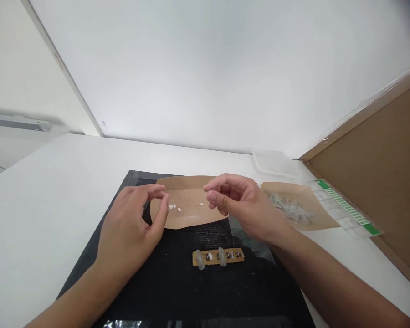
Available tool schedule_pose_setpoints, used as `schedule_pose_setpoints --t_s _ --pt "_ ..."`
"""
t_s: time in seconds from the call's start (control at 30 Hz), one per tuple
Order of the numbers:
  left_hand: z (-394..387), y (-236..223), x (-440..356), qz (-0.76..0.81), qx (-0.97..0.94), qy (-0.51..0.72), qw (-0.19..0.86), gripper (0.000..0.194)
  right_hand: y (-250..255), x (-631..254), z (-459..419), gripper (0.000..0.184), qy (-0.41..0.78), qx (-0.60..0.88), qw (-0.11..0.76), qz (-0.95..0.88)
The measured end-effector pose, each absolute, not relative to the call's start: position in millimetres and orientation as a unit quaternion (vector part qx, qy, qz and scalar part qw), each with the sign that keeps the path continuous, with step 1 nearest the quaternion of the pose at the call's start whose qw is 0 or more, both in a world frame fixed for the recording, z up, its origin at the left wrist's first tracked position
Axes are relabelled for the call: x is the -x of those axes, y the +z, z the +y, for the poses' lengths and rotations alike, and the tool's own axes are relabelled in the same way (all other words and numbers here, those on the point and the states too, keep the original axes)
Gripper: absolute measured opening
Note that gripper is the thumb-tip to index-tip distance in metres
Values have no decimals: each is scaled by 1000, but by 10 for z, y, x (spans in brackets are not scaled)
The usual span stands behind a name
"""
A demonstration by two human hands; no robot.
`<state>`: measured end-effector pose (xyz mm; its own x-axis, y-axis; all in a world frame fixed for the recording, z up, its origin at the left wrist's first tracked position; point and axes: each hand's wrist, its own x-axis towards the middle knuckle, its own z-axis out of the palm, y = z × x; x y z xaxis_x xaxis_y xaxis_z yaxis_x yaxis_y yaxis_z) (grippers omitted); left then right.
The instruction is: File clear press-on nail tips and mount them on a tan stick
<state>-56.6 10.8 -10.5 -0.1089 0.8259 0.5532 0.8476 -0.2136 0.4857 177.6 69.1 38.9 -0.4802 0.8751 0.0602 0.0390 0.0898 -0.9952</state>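
Observation:
My left hand (133, 216) hovers at the left side of a brown paper sheet (187, 220), its thumb and index tips slightly apart with nothing visible between them. Over the sheet's right side is my right hand (241, 200), fingers curled and a small gap between thumb and index tip. Several small white flakes (179, 209) lie on the paper between the hands. Nearer me, a narrow tan strip (213, 257) rests on the black mat; two translucent bands (222, 257) cross it, with dark round spots and small white pieces along it. Neither hand touches the strip.
The black mat (177, 291) lies on a white table (64, 173). To the right, another brown paper (323, 218) bears a pile of translucent pieces (292, 208). Beside it is a clear compartment box with a green label (345, 202). A clear tray (276, 164) stands near the back wall.

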Motion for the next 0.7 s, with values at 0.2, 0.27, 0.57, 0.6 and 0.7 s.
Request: schedule_pose_setpoints --t_s 0.2,0.27,0.57,0.6,0.7 --pt "164 -178 800 -709 647 -260 104 25 380 -1824 737 22 662 335 395 -541" --pt "165 -205 875 -746 635 -187 69 36 397 -1836 741 23 674 328 395 -531" --pt "167 -249 999 -724 682 -78 -61 50 373 -1845 752 30 667 343 402 -526" --pt "164 -254 1013 -721 686 -72 -69 50 367 -1842 752 31 659 346 402 -533" --pt "164 -279 1060 -713 693 -71 -77 51 361 -1844 757 25 625 357 409 -561"
